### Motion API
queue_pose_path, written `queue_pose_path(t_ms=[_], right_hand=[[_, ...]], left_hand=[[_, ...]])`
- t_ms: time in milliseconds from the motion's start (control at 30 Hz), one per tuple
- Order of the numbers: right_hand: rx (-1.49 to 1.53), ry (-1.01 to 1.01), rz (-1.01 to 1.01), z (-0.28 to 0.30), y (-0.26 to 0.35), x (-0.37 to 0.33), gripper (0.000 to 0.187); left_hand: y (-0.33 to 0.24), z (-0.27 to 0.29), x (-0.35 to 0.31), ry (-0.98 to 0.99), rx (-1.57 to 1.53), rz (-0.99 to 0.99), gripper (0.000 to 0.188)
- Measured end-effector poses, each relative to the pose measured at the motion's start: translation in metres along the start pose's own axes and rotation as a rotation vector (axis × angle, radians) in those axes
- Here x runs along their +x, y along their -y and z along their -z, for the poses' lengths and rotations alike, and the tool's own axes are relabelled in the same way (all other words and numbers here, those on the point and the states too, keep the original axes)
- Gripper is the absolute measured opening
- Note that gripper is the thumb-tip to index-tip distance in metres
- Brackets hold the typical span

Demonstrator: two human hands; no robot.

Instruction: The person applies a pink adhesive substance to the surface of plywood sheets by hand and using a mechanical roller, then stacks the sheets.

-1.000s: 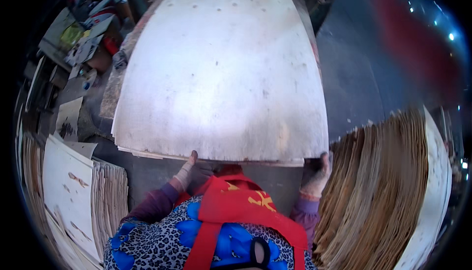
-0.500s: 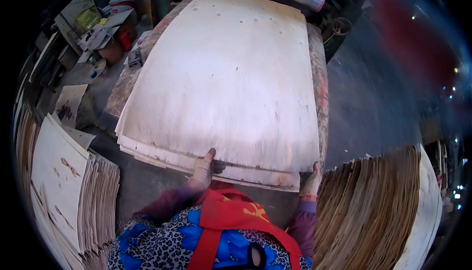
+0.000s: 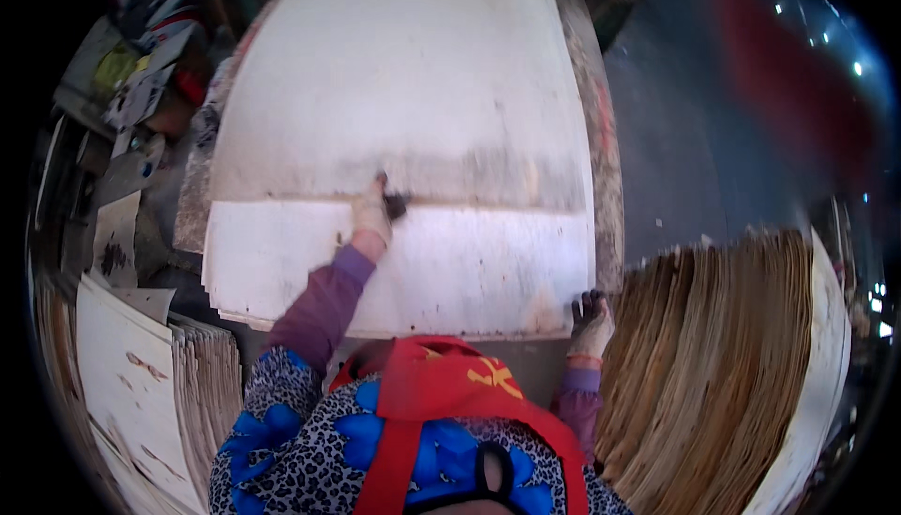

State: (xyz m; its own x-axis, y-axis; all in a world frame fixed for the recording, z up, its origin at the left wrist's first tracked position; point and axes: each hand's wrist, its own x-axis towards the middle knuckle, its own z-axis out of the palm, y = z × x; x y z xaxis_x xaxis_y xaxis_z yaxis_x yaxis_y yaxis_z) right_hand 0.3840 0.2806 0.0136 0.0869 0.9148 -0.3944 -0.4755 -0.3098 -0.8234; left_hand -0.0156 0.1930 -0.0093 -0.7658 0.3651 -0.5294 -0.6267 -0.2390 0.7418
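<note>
A large pale wood veneer sheet (image 3: 394, 74) lies on top of a stack of similar sheets, set forward so a strip of the sheet below (image 3: 469, 266) shows. My left hand (image 3: 372, 215) is at the middle of its near edge, thumb on top and the dark-gloved fingertips at the edge, partly hidden. My right hand (image 3: 591, 327) is beside the near right corner of the stack, fingers apart and fingertips dark. It holds no sheet that I can see.
The stack rests on a worn bench (image 3: 603, 140). Upright bundles of veneer stand at my right (image 3: 704, 365) and left (image 3: 208, 374). Clutter with a yellow bag (image 3: 114, 69) lies at the far left. A blurred red patch covers the upper right.
The top sheet has slid away from me with my left hand, baring a strip of the one below. My right hand has stayed near the right corner, fingers now spread. The view has tilted down.
</note>
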Motion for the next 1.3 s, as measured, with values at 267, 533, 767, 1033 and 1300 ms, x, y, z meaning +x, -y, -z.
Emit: queue_pose_path(t_ms=[267,533,767,1033,1300], right_hand=[[-0.392,-0.249,0.283,0.047,0.01,-0.021,0.029],[-1.142,-0.015,0.444,0.092,-0.021,-0.004,0.036],[-1.425,0.004,0.523,0.088,-0.028,0.004,0.033],[-0.59,0.189,0.139,0.045,0.027,-0.02,0.023],[0.124,0.397,0.093,-0.047,0.091,-0.102,0.026]], left_hand=[[-0.021,-0.076,0.174,-0.01,-0.148,0.056,0.03],[-0.001,-0.121,0.047,0.469,0.118,0.019,0.024],[0.019,-0.012,-0.06,0.392,0.203,0.17,0.032],[0.034,0.102,-0.133,0.299,0.171,0.219,0.031],[0.031,0.158,-0.198,0.235,0.414,0.655,0.1]])
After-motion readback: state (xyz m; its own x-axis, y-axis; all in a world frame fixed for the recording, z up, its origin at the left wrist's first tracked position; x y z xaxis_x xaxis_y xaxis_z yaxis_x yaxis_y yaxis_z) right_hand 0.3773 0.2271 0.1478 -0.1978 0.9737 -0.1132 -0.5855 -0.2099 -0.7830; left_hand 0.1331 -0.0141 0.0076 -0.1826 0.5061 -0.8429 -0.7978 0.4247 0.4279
